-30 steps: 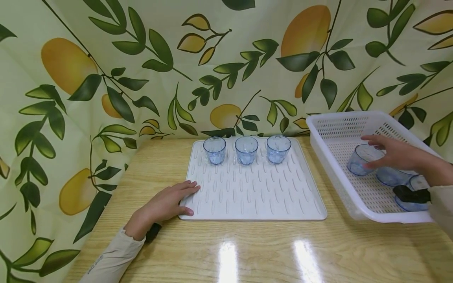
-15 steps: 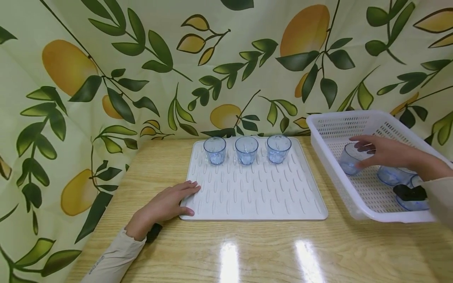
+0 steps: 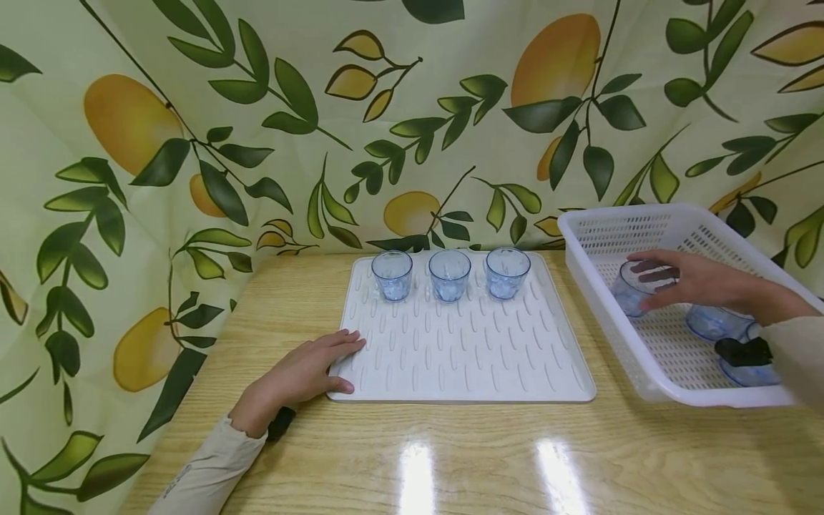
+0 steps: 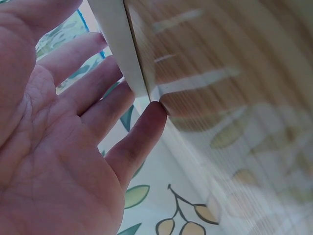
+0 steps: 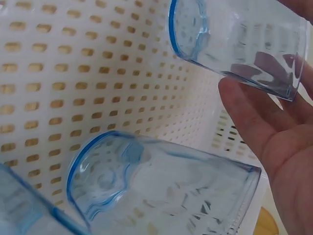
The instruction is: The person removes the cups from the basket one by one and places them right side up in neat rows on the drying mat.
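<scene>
My right hand (image 3: 708, 282) reaches into the white basket (image 3: 618, 336) and holds a clear bluish drinking glass (image 3: 629, 292) between thumb and fingers, near the basket's left wall. In the right wrist view, the fingers curve behind that glass (image 5: 234, 39), and a second glass (image 5: 166, 183) lies below it. My left hand (image 3: 302, 368) rests with extended fingers on the left edge of a white ridged drying mat (image 3: 463, 350). In the left wrist view, the fingers of this hand (image 4: 73, 132) touch the mat's edge. Three glasses (image 3: 448, 275) stand in a row along the mat's back.
More glasses (image 3: 714, 322) sit in the basket under my right forearm, partly hidden. The basket stands right of the mat on the wooden table (image 3: 489, 458). A leaf-and-fruit patterned cloth (image 3: 412, 129) hangs behind the table.
My right hand has moved a little left inside the basket, and the glass has shifted left with it. The left hand and the row of glasses have stayed in place.
</scene>
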`<act>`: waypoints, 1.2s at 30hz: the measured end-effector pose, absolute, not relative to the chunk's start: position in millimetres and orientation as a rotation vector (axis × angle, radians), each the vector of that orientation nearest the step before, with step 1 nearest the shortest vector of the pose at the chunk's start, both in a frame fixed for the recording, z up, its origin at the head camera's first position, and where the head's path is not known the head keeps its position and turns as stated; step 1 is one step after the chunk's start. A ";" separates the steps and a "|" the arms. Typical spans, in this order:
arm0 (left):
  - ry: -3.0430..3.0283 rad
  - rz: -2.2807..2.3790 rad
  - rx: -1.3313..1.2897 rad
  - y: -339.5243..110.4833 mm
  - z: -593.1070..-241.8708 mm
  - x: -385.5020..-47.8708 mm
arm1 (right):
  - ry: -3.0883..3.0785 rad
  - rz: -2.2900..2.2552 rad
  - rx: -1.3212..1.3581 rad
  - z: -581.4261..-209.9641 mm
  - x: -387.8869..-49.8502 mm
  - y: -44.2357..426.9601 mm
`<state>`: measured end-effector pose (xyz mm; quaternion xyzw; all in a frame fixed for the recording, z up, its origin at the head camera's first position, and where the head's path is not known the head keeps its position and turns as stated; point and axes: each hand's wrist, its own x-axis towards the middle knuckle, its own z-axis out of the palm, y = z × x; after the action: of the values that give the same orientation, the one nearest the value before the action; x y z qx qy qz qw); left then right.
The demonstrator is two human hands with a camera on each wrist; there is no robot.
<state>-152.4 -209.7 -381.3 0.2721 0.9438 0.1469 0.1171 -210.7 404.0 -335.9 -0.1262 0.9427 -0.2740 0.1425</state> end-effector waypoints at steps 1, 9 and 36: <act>2.761 0.428 0.796 -209.5 -381.5 -152.5 | 2.731 -0.790 -0.357 -335.5 -210.7 404.8; 2.755 0.418 0.784 -208.7 -380.4 -152.8 | 2.810 -0.808 -0.310 -328.5 -212.0 405.0; 2.749 0.417 0.763 -208.5 -382.8 -153.7 | 2.909 -0.755 -0.218 -303.3 -187.5 385.2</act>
<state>-153.7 -208.5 -382.8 0.2624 0.9455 0.1433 0.1290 -187.5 385.2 -303.3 -0.0723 0.9634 -0.2501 0.0639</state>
